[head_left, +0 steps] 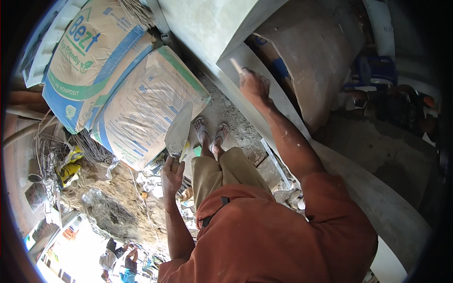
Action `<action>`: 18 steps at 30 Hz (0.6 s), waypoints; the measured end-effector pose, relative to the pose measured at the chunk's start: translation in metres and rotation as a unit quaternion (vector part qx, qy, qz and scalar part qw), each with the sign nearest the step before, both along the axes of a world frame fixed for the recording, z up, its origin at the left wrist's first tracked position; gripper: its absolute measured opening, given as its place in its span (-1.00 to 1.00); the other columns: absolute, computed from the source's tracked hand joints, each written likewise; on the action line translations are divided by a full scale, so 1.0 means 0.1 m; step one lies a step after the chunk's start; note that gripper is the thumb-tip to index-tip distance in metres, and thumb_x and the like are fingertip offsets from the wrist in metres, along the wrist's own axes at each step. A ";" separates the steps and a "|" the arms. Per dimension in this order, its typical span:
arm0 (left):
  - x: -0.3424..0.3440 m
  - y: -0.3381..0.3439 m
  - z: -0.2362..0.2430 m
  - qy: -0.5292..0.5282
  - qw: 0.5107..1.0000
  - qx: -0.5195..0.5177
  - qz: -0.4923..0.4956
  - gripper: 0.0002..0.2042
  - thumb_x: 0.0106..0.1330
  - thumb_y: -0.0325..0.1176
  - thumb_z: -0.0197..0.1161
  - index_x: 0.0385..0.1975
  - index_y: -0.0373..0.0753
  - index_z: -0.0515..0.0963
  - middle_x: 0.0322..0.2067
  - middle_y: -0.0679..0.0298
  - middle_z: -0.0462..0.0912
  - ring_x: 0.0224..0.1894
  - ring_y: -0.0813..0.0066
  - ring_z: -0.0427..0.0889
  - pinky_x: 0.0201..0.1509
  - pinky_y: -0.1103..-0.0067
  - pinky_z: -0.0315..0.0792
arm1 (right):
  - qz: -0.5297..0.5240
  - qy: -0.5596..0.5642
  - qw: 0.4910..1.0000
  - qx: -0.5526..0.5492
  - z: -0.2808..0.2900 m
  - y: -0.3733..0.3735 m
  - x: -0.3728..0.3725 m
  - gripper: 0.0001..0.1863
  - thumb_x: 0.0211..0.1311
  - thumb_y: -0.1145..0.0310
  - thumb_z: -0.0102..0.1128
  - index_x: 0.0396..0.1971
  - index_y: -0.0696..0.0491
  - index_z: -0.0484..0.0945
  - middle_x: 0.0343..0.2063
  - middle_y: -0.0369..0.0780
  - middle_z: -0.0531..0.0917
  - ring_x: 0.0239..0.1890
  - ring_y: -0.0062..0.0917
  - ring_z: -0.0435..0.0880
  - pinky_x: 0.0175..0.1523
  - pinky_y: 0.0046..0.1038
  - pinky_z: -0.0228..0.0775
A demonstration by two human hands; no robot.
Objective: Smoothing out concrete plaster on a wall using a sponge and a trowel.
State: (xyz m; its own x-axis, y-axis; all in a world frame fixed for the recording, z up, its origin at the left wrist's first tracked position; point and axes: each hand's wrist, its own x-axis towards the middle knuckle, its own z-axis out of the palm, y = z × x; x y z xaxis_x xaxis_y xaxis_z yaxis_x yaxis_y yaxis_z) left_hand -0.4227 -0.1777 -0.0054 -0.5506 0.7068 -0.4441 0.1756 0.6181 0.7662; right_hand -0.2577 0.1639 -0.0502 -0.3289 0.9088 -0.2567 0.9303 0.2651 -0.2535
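My left hand [172,176], low beside my thigh, is closed round the handle of a trowel [179,131]. The trowel's broad grey blade points up in the picture, in front of a paper cement sack [141,106]. My right arm reaches forward to the grey plastered wall [278,92]. The right hand [255,86] is closed on a short pale stick-like thing [236,65], whose end sticks out past the fingers over the wall's corner. What kind of thing it is, I cannot make out. Whether it touches the plaster is unclear.
Another full sack [92,56] leans behind the first. Bundled wire [92,144], sand [111,188] and rubble lie at the left. A pale straight strip [277,162] lies by my legs. A large brown board [306,52] leans beyond the wall. People [120,259] show at the lower left.
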 end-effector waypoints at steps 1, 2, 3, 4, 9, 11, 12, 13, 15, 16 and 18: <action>0.00 0.00 0.00 -0.012 1.000 -0.006 0.013 -0.79 0.18 -0.34 0.24 -0.27 -0.31 0.49 -0.56 0.09 0.52 -0.56 0.35 0.40 -0.39 0.45 0.38 | -0.017 -0.048 0.998 0.026 0.01 0.17 0.07 -0.74 0.27 0.19 -0.01 -0.19 -0.02 0.57 -0.25 -0.09 0.66 -0.12 -0.13 0.63 -0.04 -0.10 0.40; 0.01 0.01 0.01 -0.013 1.000 -0.002 0.014 -0.79 0.18 -0.34 0.24 -0.27 -0.31 0.49 -0.56 0.09 0.52 -0.56 0.35 0.40 -0.39 0.45 0.38 | -0.038 -0.098 0.993 0.052 0.00 0.37 0.18 -0.70 0.28 0.13 0.02 -0.15 -0.02 0.57 -0.22 -0.08 0.66 -0.08 -0.13 0.61 -0.06 -0.10 0.42; 0.01 0.00 0.00 -0.014 1.000 0.002 0.020 -0.80 0.18 -0.35 0.24 -0.27 -0.30 0.49 -0.56 0.10 0.52 -0.56 0.36 0.39 -0.39 0.45 0.38 | -0.036 -0.097 0.993 0.055 -0.05 0.54 0.26 -0.70 0.28 0.13 0.02 -0.15 -0.02 0.57 -0.22 -0.08 0.66 -0.08 -0.13 0.61 -0.06 -0.10 0.42; 0.00 0.01 -0.03 -0.016 1.000 0.008 0.024 -0.80 0.18 -0.35 0.24 -0.27 -0.30 0.50 -0.57 0.10 0.52 -0.56 0.38 0.39 -0.39 0.45 0.38 | -0.036 -0.092 0.992 0.075 -0.14 0.71 0.36 -0.69 0.28 0.12 0.01 -0.15 -0.02 0.56 -0.22 -0.09 0.66 -0.09 -0.14 0.61 -0.07 -0.10 0.42; -0.03 0.02 -0.03 -0.008 1.000 -0.002 0.017 -0.81 0.18 -0.33 0.25 -0.32 -0.31 0.47 -0.59 0.09 0.52 -0.58 0.34 0.40 -0.42 0.41 0.38 | 0.043 -0.071 0.989 0.120 -0.42 0.92 0.30 -0.69 0.27 0.12 0.01 -0.16 -0.01 0.56 -0.22 -0.09 0.66 -0.12 -0.13 0.62 -0.09 -0.08 0.41; -0.06 -0.05 -0.09 -0.002 1.000 -0.011 0.019 -0.80 0.18 -0.33 0.25 -0.33 -0.30 0.46 -0.59 0.08 0.51 -0.59 0.32 0.40 -0.42 0.41 0.37 | 0.074 -0.063 0.990 0.101 -0.39 0.57 -0.01 -0.74 0.31 0.26 -0.14 -0.33 -0.05 0.59 -0.35 -0.14 0.68 -0.21 -0.20 0.67 -0.06 -0.12 0.40; -0.07 -0.07 -0.11 0.002 1.000 -0.017 0.014 -0.80 0.18 -0.32 0.25 -0.35 -0.30 0.45 -0.60 0.07 0.51 -0.59 0.29 0.39 -0.42 0.41 0.37 | 0.075 -0.062 0.990 0.100 -0.38 0.48 -0.04 -0.74 0.31 0.26 -0.14 -0.33 -0.05 0.59 -0.35 -0.14 0.68 -0.21 -0.20 0.67 -0.06 -0.12 0.40; -0.08 -0.06 -0.10 0.001 1.000 -0.016 0.014 -0.80 0.18 -0.32 0.25 -0.35 -0.30 0.45 -0.60 0.07 0.51 -0.59 0.29 0.39 -0.42 0.41 0.37 | 0.131 -0.054 0.987 0.077 -0.38 0.41 -0.04 -0.76 0.30 0.23 -0.08 -0.25 -0.04 0.58 -0.30 -0.12 0.67 -0.20 -0.17 0.66 -0.08 -0.10 0.40; -0.08 -0.09 -0.09 0.004 1.000 -0.016 0.022 -0.80 0.17 -0.32 0.26 -0.35 -0.30 0.45 -0.60 0.05 0.50 -0.60 0.25 0.38 -0.42 0.40 0.37 | 0.172 -0.021 0.985 0.023 -0.13 0.28 -0.09 -0.75 0.31 0.21 -0.05 -0.18 -0.03 0.56 -0.29 -0.08 0.66 -0.19 -0.15 0.65 -0.10 -0.07 0.40; -0.08 -0.07 -0.08 0.004 1.000 -0.016 0.022 -0.80 0.17 -0.32 0.26 -0.35 -0.30 0.45 -0.60 0.05 0.50 -0.60 0.25 0.38 -0.42 0.40 0.37 | 0.173 -0.021 0.984 0.024 -0.12 0.32 -0.04 -0.75 0.31 0.21 -0.05 -0.18 -0.03 0.56 -0.29 -0.08 0.66 -0.19 -0.15 0.65 -0.10 -0.07 0.40; -0.09 -0.01 -0.08 -0.016 0.998 -0.054 0.011 -0.80 0.17 -0.32 0.27 -0.35 -0.30 0.45 -0.59 0.04 0.50 -0.59 0.21 0.40 -0.40 0.39 0.38 | 0.016 -0.059 0.992 0.113 -0.14 0.41 0.06 -0.73 0.33 0.25 -0.16 -0.33 -0.04 0.58 -0.32 -0.16 0.68 -0.18 -0.16 0.65 -0.08 -0.08 0.38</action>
